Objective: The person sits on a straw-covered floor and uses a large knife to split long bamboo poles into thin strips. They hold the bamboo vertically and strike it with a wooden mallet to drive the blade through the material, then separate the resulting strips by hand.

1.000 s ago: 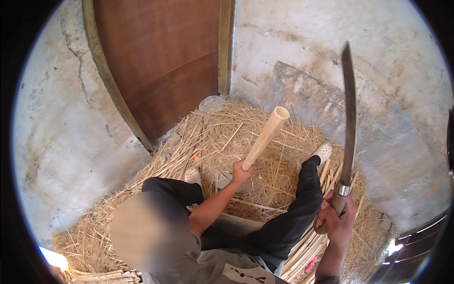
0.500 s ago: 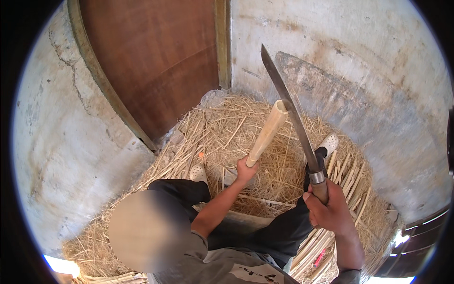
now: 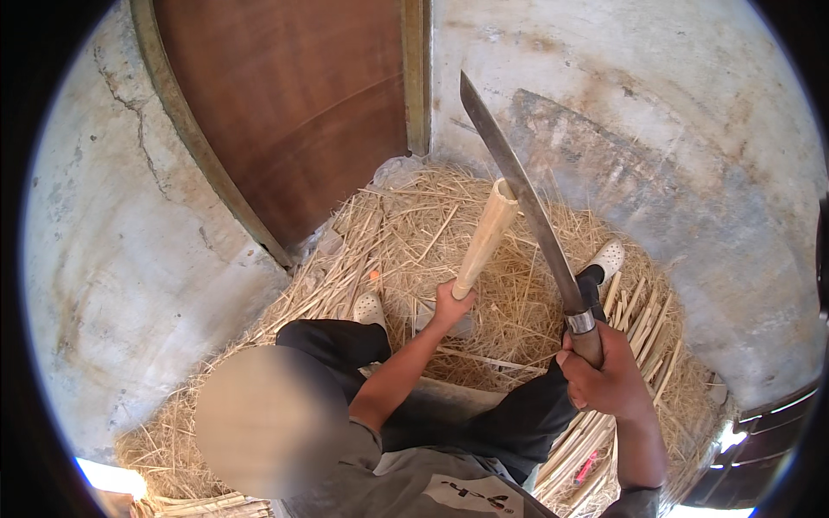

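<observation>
The right hand (image 3: 604, 380) is wrapped tight around the handle of a long knife (image 3: 518, 194). The blade slants up and left, and its edge rests on the top of a pale stick (image 3: 485, 237). The left hand (image 3: 451, 306) grips the bottom of the stick. Below lie straw (image 3: 406, 233) and cut strips (image 3: 639, 319).

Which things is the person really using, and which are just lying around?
In use:
- left hand holding the bamboo stick upright
- right hand gripping the long knife, blade against the stick's top

Lying about:
- straw pile
- split strips by the right foot
- wooden door
</observation>
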Action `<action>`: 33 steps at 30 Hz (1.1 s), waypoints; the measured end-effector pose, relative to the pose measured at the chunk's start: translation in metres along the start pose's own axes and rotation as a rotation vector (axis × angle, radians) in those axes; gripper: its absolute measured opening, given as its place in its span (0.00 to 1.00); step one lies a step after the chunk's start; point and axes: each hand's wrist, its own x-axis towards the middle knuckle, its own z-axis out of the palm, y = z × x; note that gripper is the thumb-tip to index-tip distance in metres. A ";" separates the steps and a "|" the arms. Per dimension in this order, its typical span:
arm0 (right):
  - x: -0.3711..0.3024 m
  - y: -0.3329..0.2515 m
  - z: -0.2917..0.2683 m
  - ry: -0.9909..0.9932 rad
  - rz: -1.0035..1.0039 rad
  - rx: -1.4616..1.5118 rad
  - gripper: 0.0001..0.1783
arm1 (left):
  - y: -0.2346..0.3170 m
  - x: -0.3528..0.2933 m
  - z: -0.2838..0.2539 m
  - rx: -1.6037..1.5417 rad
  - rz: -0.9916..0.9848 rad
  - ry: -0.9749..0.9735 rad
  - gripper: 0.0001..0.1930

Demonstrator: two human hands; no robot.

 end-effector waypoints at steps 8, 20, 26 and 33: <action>-0.020 -0.031 -0.004 -0.059 0.122 -0.057 0.08 | -0.004 -0.003 0.000 0.021 -0.014 0.001 0.05; -0.062 -0.073 -0.022 0.113 -0.074 -0.182 0.07 | 0.089 0.056 0.010 0.051 0.149 0.039 0.07; -0.026 0.000 -0.022 0.010 0.047 -0.266 0.07 | -0.017 0.018 0.014 0.079 0.088 0.014 0.10; -0.033 -0.033 -0.030 0.028 0.038 -0.249 0.07 | 0.031 0.028 0.002 0.084 0.067 0.021 0.09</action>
